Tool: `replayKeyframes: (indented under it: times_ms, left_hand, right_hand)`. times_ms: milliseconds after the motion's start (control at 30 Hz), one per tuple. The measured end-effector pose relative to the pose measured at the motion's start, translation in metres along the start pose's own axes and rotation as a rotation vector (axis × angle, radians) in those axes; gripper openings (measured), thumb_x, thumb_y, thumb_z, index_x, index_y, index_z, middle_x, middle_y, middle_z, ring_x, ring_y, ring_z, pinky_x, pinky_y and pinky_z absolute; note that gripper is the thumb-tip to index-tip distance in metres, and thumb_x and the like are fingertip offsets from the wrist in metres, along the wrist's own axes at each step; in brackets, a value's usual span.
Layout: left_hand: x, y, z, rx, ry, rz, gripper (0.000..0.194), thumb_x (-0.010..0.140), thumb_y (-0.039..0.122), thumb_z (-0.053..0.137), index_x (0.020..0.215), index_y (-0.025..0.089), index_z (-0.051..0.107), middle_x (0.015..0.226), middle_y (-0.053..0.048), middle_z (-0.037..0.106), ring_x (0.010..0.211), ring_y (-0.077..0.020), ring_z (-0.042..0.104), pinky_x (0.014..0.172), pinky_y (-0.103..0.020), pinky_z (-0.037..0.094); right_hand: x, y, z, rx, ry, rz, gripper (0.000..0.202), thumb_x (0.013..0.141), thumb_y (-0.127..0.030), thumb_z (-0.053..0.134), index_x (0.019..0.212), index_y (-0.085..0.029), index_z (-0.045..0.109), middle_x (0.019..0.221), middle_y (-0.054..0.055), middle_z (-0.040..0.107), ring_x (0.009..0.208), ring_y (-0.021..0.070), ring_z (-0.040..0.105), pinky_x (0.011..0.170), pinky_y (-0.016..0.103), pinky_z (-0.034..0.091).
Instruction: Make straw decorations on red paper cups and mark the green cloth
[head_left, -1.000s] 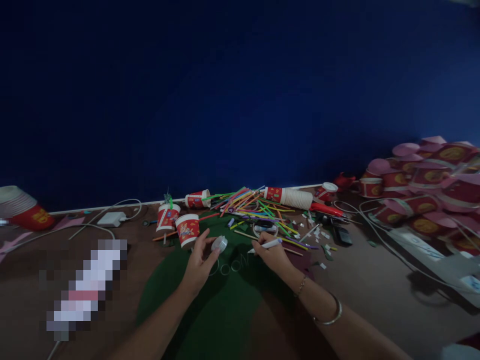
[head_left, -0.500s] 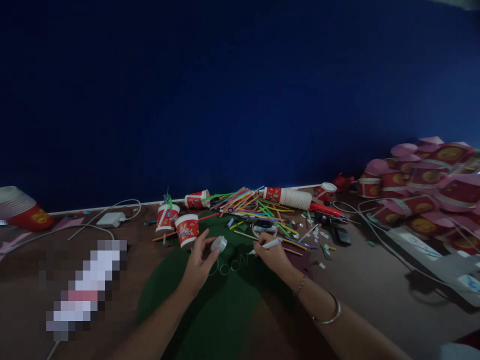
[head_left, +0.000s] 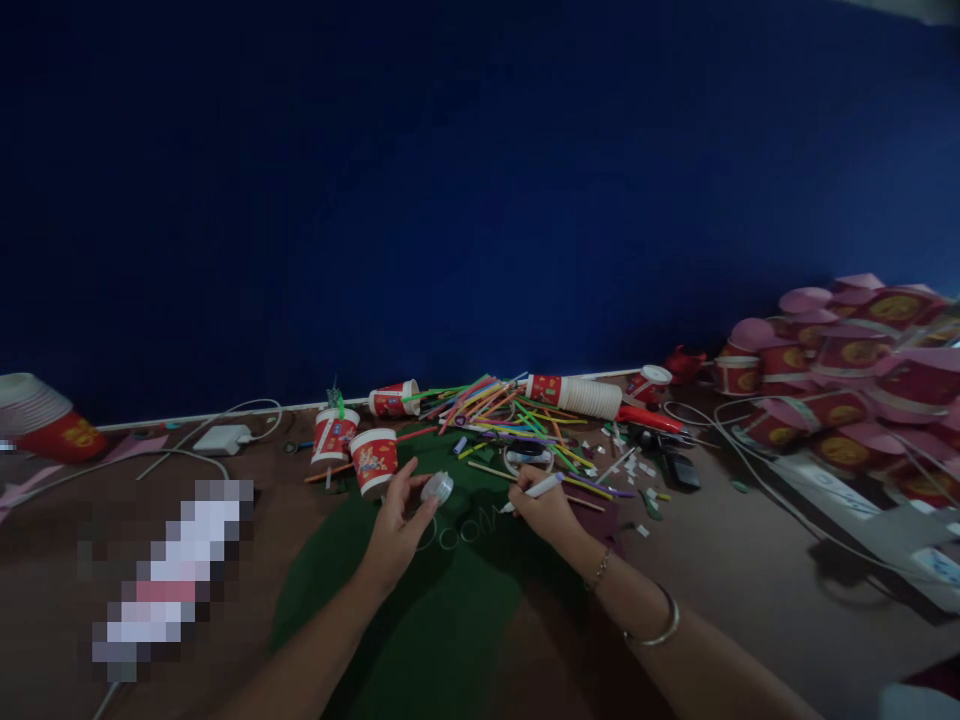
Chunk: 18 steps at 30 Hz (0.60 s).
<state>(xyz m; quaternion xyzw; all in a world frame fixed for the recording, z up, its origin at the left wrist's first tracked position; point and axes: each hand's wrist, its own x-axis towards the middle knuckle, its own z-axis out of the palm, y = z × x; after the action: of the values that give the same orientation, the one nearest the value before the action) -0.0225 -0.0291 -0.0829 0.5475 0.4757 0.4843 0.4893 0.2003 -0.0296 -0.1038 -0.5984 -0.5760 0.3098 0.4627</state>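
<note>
A dark green sheet point(head_left: 442, 640) lies on the brown table, with pale circles and zigzag lines drawn across its upper part. My right hand point(head_left: 541, 508) is closed round a white marker point(head_left: 543, 486), whose tip touches the sheet at the right end of the zigzag. Between the thumb and fingers of my left hand point(head_left: 403, 515) is a small clear round container point(head_left: 437, 488), held above the sheet left of the drawn line. A red patterned paper cup point(head_left: 374, 462) stands just beyond my left fingers.
Colourful sticks point(head_left: 487, 405) lie heaped behind my hands, beside stacked paper cups point(head_left: 589, 396). Red and pink cups point(head_left: 855, 350) are piled at the right, near a power strip point(head_left: 847, 490). Paper scraps, a white adapter point(head_left: 223, 439) and cables lie about. A blue wall point(head_left: 480, 200) rises behind.
The marker tip has moved slightly right and down, and the zigzag line reaches a little further right. My left hand has barely moved and still holds the container.
</note>
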Motion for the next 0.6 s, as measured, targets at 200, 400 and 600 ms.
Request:
replayKeyframes:
  times_ms: [200,400,600]
  left_hand:
    - [0.0001,0.0019,0.0005,0.014,-0.004,0.001,0.067,0.072,0.043,0.065,0.130,0.021,0.040,0.114,-0.011,0.061,0.106,-0.0257,0.058,0.088,-0.039,0.046]
    - [0.0000,0.0018,0.0001,0.021,-0.013,0.000,0.068,0.073,0.043,0.064,0.131,0.019,0.038,0.116,-0.011,0.060,0.108,-0.0252,0.056,0.091,-0.039,0.044]
    - [0.0013,0.0015,0.0004,0.021,-0.005,0.007,0.069,0.071,0.043,0.065,0.130,0.019,0.038,0.115,-0.011,0.060,0.108,-0.0259,0.057,0.091,-0.040,0.044]
  right_hand:
    - [-0.0002,0.0008,0.0002,0.025,-0.022,0.030,0.016,0.063,-0.022,0.047,0.052,-0.024,0.035,0.041,-0.005,0.047,0.042,0.0124,0.046,0.042,0.023,0.032]
    - [0.0004,0.0024,0.0013,0.054,-0.029,0.050,0.015,0.061,-0.022,0.047,0.052,-0.024,0.035,0.039,-0.006,0.043,0.039,0.0122,0.045,0.040,0.023,0.031]
    - [0.0015,0.0023,0.0023,0.064,-0.034,0.068,0.014,0.058,-0.021,0.047,0.050,-0.023,0.036,0.039,-0.007,0.041,0.038,0.0108,0.044,0.039,0.021,0.030]
